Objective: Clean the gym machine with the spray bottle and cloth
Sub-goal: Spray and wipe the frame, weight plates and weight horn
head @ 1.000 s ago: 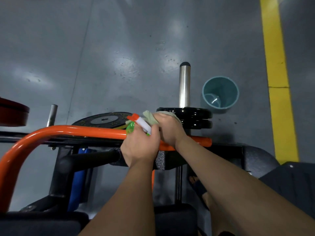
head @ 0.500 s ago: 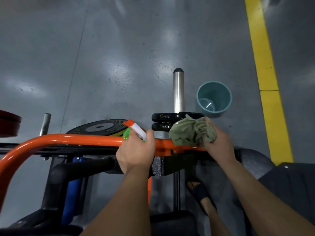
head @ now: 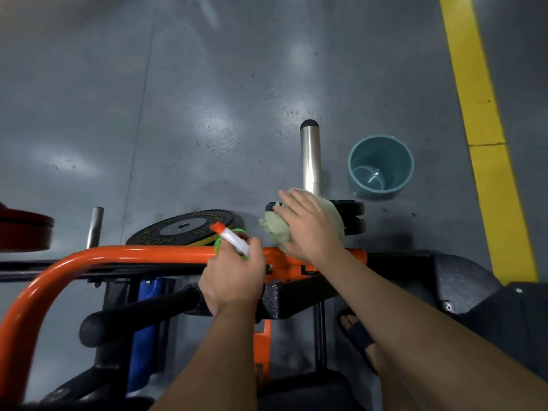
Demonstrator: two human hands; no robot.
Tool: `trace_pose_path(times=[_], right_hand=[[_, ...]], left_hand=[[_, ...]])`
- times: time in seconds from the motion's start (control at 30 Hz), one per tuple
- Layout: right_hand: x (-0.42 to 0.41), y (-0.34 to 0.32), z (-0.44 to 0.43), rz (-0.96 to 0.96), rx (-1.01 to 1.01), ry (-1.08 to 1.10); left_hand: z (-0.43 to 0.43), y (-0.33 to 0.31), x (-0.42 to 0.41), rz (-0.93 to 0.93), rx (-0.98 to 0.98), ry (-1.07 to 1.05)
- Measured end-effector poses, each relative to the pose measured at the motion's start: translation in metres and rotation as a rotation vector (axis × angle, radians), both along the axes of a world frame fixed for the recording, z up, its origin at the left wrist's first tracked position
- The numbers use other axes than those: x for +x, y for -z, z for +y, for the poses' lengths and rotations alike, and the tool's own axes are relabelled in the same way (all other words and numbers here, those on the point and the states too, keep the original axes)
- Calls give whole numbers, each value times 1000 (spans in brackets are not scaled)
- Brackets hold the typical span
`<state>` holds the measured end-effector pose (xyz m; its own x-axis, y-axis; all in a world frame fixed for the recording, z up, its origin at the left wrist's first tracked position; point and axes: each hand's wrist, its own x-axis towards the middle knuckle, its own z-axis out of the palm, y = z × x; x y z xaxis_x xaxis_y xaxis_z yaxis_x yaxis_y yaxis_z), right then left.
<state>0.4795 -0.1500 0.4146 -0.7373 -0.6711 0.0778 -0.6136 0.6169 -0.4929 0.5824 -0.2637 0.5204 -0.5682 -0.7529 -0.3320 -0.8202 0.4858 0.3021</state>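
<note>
My left hand (head: 234, 277) grips a green spray bottle (head: 232, 238) with a white and orange nozzle, held just above the machine's orange bar (head: 133, 253). With straight fingers, my right hand (head: 308, 226) presses a bunched pale green cloth (head: 274, 229) against the black weight plates (head: 354, 216) stacked on the steel sleeve (head: 310, 157). The cloth bulges out to the left of and beyond the hand. Most of the bottle's body is hidden by my fingers.
A teal bucket (head: 381, 166) stands on the grey floor right of the sleeve. A black plate (head: 186, 228) lies flat behind the orange bar. A black handle (head: 139, 314), a blue part (head: 148, 327) and black pads sit below. A yellow floor stripe (head: 486, 137) runs at right. My sandalled foot (head: 357, 333) shows below.
My right hand drew the cloth away from the bottle to the right, then moved forward and flattened it on the black plates. The left hand and bottle stayed by the orange bar.
</note>
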Motion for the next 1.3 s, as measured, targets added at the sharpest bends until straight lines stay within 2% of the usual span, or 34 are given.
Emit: trace_pose_path(times=[0.1,0.23,0.33,0.43,0.5,0.57,0.63,0.73,0.87,0.97,1.07,1.2,1.3], right_hand=[[-13,-6,3,-161,7,152],[-8,-13,40,-343,-251,586],[1,3,80,-488,-264,986],[6,9,91,-736,-289,1168],[5,0,80,-719,-333,1141],[0,-13,65,-683,-357,1021],[-6,-24,52,-675,-333,802],[-9,-27,49,-552,-226,432],[-20,-24,72,-593,-260,198],[-34,-12,93,-588,-85,16],[-41,10,102,-518,103,52],[-41,22,99,-472,204,108],[-36,15,93,-343,258,111]], left_hand=[[-1,-1,-1,-12,3,0],[-1,-3,-2,-7,11,-2],[-2,-2,-1,-22,19,-4],[-2,-3,-2,-20,26,-1],[-2,-4,-2,-18,32,-7],[-2,-5,-3,-33,40,-15],[-1,-8,-4,-43,43,-21],[-1,-9,-3,-40,52,-32],[-2,-9,-4,-51,49,-24],[-2,-11,-4,-36,71,-30],[-2,-11,-5,-48,70,-22],[-2,-12,-6,-57,70,-28],[-3,-10,-6,-52,70,-20]])
